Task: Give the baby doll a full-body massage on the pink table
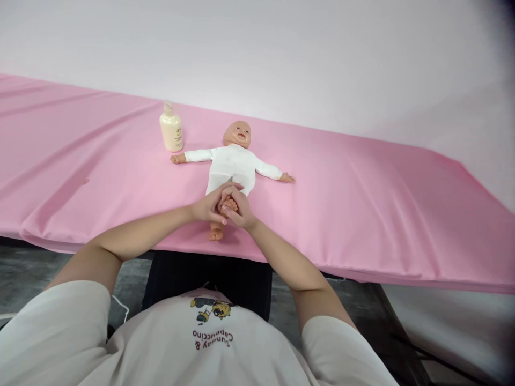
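A baby doll in a white long-sleeved top lies on its back with its arms spread and its head pointing away from me. One doll foot is raised, toes showing, between my two hands. My left hand is curled around it from the left, and my right hand closes over it from the right. The fingers of both hands overlap above the foot, with part of the leg hidden beneath them. Closer to me, the doll's other foot rests on the pink cloth.
Left of the doll's head stands a cream pump bottle, upright. A pink cloth with folds covers the table, whose front edge is right before my body. Behind the table is a white wall. A white cable hangs at lower left.
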{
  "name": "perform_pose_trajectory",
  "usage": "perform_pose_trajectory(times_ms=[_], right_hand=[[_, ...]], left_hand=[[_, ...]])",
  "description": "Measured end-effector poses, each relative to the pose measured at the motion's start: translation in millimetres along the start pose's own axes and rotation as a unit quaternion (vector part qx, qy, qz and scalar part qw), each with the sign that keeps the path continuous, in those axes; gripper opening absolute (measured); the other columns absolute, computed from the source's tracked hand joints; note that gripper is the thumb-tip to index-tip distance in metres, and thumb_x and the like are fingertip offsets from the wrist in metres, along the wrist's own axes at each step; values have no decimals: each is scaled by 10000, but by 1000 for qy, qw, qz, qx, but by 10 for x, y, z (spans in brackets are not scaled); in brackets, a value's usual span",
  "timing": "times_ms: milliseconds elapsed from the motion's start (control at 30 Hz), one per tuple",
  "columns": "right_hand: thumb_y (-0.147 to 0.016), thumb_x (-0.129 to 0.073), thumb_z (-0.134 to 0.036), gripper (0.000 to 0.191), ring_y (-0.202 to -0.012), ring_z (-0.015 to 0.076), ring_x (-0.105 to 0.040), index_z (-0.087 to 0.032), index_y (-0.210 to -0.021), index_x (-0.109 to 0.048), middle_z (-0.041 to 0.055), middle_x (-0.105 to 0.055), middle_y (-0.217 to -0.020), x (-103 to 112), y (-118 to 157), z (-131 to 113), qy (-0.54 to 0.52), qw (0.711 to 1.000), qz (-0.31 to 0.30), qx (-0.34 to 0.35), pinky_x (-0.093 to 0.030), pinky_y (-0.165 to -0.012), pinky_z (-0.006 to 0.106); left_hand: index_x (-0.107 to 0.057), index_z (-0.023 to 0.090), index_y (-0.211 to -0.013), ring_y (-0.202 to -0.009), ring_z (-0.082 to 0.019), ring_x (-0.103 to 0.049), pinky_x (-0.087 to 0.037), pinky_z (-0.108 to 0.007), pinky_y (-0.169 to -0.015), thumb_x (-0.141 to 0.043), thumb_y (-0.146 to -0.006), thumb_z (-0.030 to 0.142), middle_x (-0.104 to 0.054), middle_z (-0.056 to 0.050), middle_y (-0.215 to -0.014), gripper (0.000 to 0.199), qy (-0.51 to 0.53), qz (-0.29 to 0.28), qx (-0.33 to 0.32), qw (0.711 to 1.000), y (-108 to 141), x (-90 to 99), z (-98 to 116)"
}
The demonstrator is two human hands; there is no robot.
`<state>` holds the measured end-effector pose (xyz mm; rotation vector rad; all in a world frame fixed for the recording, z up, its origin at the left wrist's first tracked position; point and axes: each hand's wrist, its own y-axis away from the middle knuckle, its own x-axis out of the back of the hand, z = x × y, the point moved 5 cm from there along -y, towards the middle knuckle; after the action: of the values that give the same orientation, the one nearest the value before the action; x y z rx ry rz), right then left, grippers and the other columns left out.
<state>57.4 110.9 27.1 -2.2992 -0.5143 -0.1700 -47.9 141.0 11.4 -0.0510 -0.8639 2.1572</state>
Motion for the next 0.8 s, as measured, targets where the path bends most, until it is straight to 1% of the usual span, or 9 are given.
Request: perform_pose_trajectory(times_ms=[67, 133, 267, 400, 500, 633, 700, 800], right_hand=[[-956, -528, -367, 144, -653, 158, -615, -235, -909, -492, -4, -649, -740, 2, 18, 37, -12, 1000, 3, -3, -487, -655, 312], [-984, -484, -403, 191, -631, 154, -596, -234, -893, -488, -3, -637, -721, 9, 25, 61, -18, 1000, 8, -7, -478, -637, 310], [-1004, -401, -505, 309, -611, 161, -567, -234, -878, -480, 1, -616, -690, 12, 15, 58, -2, 1000, 5, 1, -467, -624, 322], [-1012, -375, -501, 325, -608, 158, -556, -227, -876, -484, 3, -608, -688, 24, -9, 31, -13, 1000, 7, 6, -464, -628, 320], [-1009, -397, -496, 309, -626, 154, -577, -226, -883, -480, 2, -610, -717, 24, -39, 30, -58, 998, -8, -26, -482, -637, 313], [-971, -462, -504, 315, -647, 159, -613, -228, -820, -457, -1, -633, -703, -13, -83, 30, -123, 987, -38, -99, -515, -686, 318], [-947, -483, -517, 340, -640, 162, -611, -227, -770, -454, -1, -632, -675, -25, -95, 17, -127, 983, -22, -129, -518, -686, 319], [-951, -467, -519, 377, -619, 157, -597, -223, -717, -461, -2, -606, -646, -24, -92, -39, -122, 980, 29, -158, -509, -652, 305]], left_hand=[[-398, 231, -1503, -1327, -355, -539, -470, -509, -1116, -923, -541, 625, -492, -184, -1449, 1165, -24, -2, 7, 1000, -1, -9, 19], [-379, 238, -1514, -1333, -346, -539, -465, -506, -1126, -951, -535, 552, -494, -178, -1454, 1177, -52, -4, 9, 999, -4, -19, 46], [-348, 230, -1525, -1301, -325, -576, -483, -494, -1110, -933, -617, 433, -529, -174, -1419, 1099, -81, -1, 4, 997, -4, -34, 73], [-343, 220, -1514, -1279, -315, -596, -502, -484, -1091, -893, -675, 390, -545, -175, -1394, 1017, -83, 6, -5, 997, 6, -40, 55], [-329, 218, -1509, -1284, -313, -591, -512, -489, -1082, -863, -711, 407, -542, -179, -1387, 979, -85, 19, -9, 996, 17, -32, 26], [-312, 213, -1508, -1323, -325, -560, -499, -503, -1098, -839, -737, 423, -523, -186, -1394, 957, -93, 33, -7, 995, 38, -24, -3], [-323, 212, -1501, -1331, -319, -552, -501, -484, -1094, -824, -753, 421, -509, -186, -1409, 925, -99, 38, 0, 994, 49, -24, -4], [-355, 191, -1487, -1296, -309, -571, -517, -444, -1066, -818, -755, 444, -532, -178, -1377, 902, -102, 35, 4, 994, 57, -38, 21]])
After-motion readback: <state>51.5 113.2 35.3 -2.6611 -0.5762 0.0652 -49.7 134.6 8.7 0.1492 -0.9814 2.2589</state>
